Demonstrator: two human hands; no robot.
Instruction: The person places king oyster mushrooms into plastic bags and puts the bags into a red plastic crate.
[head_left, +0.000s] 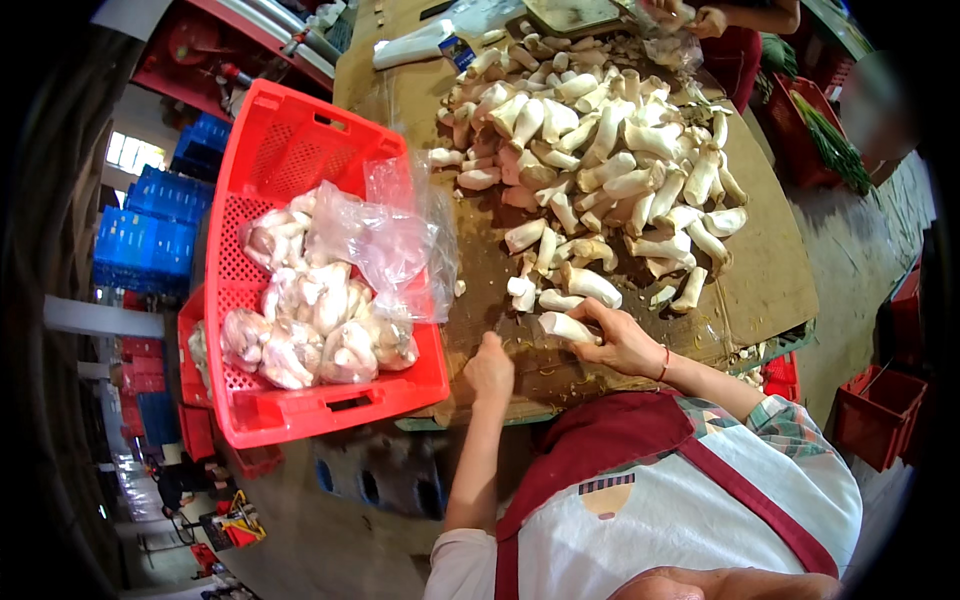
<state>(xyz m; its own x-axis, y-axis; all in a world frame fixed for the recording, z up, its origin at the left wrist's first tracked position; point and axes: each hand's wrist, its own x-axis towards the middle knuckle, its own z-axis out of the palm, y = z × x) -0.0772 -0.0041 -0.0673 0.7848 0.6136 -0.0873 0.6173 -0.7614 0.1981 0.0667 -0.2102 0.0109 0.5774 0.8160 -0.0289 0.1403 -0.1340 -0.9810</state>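
Note:
My right hand (626, 343) grips a pale king oyster mushroom (568, 328) between thumb and fingers, just above the cardboard-covered table. To its left, my left hand (491, 371) is curled like a fist near the table's front edge; whether something small is inside it is hidden. A large heap of king oyster mushrooms (592, 150) spreads over the table beyond both hands. Several loose ones, such as a thick mushroom (592, 286), lie close to my right fingers. Left of my left hand, a red plastic crate (262, 416) holds several clear bags of mushrooms (349, 352).
Clear plastic bags (394, 247) drape over the crate's right wall. A white plastic roll (412, 46) lies at the table's far left. Across the table, another person's hands (709, 21) handle a plastic bag. Red crates (877, 412) stand on the floor at right.

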